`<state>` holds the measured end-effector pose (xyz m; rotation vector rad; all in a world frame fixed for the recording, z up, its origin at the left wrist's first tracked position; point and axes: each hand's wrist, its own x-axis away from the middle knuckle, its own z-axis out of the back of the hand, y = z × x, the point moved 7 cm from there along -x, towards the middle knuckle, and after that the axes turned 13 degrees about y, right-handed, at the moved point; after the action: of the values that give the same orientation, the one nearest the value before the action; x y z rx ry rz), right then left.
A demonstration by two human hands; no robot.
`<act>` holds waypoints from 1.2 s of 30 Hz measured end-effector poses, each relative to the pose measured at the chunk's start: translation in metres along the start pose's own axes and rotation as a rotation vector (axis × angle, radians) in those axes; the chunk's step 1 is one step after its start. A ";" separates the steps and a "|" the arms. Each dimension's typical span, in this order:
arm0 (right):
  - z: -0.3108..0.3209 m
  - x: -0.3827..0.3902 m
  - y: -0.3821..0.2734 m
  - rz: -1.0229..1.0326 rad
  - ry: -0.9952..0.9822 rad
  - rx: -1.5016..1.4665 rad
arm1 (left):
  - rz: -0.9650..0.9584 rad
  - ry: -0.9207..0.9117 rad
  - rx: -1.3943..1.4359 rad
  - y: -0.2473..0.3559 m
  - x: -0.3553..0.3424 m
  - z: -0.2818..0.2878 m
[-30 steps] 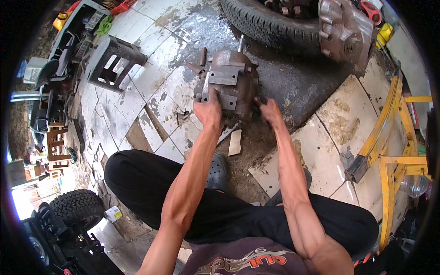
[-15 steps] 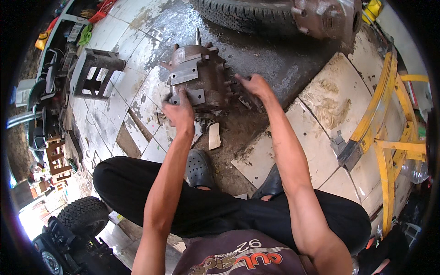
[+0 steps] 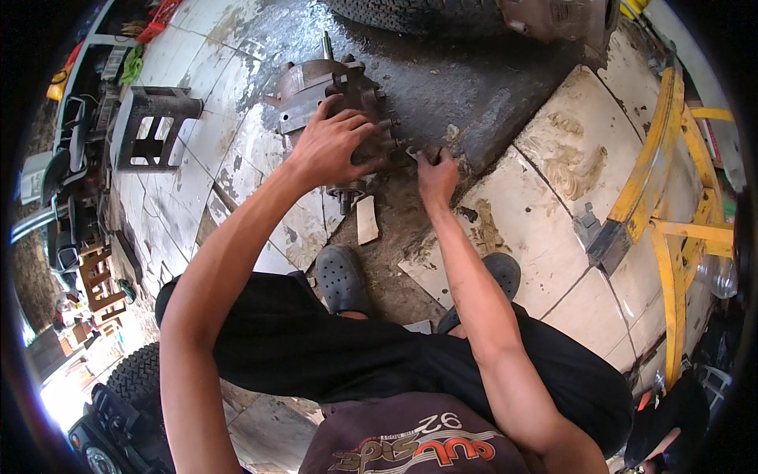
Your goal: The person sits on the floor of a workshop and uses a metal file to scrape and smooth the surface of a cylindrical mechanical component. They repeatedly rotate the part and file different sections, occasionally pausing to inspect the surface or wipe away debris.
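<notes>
Metal casing (image 3: 312, 83) lies on the floor (image 3: 553, 237), at the left edge of its dark patch, thin shaft (image 3: 327, 46) pointing away from the person. Left hand (image 3: 335, 146): fingers spread, directly above the casing's near half, hiding part of it; contact unclear. Right hand (image 3: 437, 167): just right of the casing, thumb and fingers pressed together; cannot tell what, if anything, they pinch. Tile shard (image 3: 367, 220) lies near the casing's near end.

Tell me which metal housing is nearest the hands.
The housing with the protruding shaft, below the left hand; the other housing is farther off, beside the top tyre.
</notes>
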<state>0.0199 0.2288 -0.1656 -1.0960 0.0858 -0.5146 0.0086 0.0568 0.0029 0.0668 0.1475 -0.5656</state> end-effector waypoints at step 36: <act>-0.037 0.072 -0.022 0.292 -0.041 0.219 | -0.180 -0.111 0.266 0.004 0.003 -0.011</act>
<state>0.0633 0.1591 -0.1508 -0.8615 0.1473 -0.2325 0.0119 0.0602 -0.0087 0.2825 -0.0309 -0.7652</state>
